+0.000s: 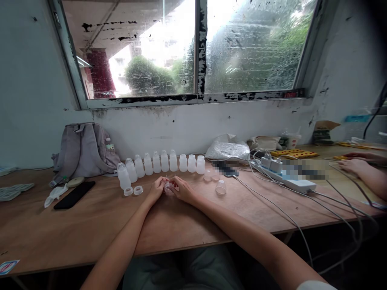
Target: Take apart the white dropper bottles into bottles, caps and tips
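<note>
My left hand [157, 190] and my right hand [182, 190] meet at the middle of the table. Both sets of fingers are closed on a small translucent baby bottle part [167, 186]; the fingers cover much of it, so its exact kind is unclear. Behind them stands a curved row of frosted baby bottles [156, 163], several with clear caps on top. At the right end of the row are 3 open-necked bottles [191, 164]. Two white collar rings [138, 190] lie left of my hands. To the right, a clear cap [221, 187] stands near pale translucent discs [208, 175].
A black phone [75, 195] and grey backpack [84, 147] are on the left. A plastic bag [228, 148] lies at the wall. The power strip [290, 181] trails cables [272, 205] over the table's front edge. Another person's hand [352, 166] is at far right.
</note>
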### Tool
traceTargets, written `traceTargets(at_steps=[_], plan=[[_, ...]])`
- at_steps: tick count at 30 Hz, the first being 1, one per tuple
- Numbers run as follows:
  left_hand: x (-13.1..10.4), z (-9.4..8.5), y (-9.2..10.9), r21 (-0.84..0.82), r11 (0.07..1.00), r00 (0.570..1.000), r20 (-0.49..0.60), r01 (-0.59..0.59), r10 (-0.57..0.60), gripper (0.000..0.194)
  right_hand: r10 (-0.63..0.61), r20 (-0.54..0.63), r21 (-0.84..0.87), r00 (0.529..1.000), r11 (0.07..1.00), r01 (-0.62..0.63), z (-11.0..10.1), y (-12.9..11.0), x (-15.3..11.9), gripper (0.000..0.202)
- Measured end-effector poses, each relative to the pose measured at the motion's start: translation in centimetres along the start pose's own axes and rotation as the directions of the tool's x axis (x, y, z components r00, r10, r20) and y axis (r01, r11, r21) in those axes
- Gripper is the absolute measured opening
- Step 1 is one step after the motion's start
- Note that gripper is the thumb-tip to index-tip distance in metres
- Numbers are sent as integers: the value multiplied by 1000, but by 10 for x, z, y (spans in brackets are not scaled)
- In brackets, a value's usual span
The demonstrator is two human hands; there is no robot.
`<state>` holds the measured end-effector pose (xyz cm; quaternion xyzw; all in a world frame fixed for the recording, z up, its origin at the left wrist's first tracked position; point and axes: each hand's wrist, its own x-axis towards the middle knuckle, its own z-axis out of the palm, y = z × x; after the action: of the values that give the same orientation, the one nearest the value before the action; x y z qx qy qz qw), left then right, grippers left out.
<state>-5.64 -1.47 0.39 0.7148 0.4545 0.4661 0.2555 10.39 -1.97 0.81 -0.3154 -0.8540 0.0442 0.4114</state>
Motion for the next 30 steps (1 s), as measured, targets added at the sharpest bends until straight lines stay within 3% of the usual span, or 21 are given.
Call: traceTargets(at_steps=[5, 15, 22, 30], plan=[[-1, 4, 2, -125, 989, 995, 81, 76, -66, 35, 82, -71, 45, 994, 996, -79, 5, 12, 2, 14], [-10, 6, 27, -234, 934, 938, 280, 271, -202, 28, 206, -4, 65, 978, 977, -206, 1, 17, 7, 20], [-13, 6, 37, -200, 934, 929, 287, 295, -232, 31, 225, 34, 73, 974, 971, -227, 0, 19, 10, 26], [-12, 9, 34, -166, 946, 933, 281, 277, -224, 35, 266, 53, 22, 963, 963, -267, -2, 17, 10, 28]])
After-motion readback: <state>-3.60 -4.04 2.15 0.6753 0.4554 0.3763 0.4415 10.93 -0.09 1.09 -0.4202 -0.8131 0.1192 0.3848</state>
